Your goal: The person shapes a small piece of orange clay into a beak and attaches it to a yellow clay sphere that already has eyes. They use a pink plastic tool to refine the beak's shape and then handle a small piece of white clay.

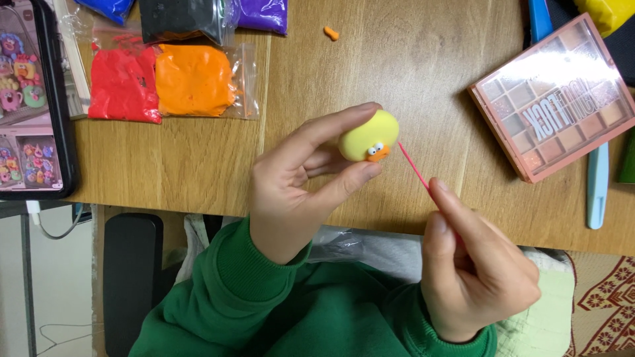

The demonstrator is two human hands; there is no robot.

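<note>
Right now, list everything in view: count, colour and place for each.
clay figure: one, yellow with two small eyes and an orange beak, pinched in the left hand's grip above the table edge
thin stick: one, pink, held by the right hand, tip next to the figure
clay bags: five seen, red, orange, blue, black and purple, top left of the table
clay crumb: one, orange, top centre
eyeshadow palette: one, pink case, right
plastic tool: one, light blue, below the palette
tablet: one, black frame, far left
table: one, wooden
sleeves: two, green, bottom
left hand: one, centre
right hand: one, lower right
</note>
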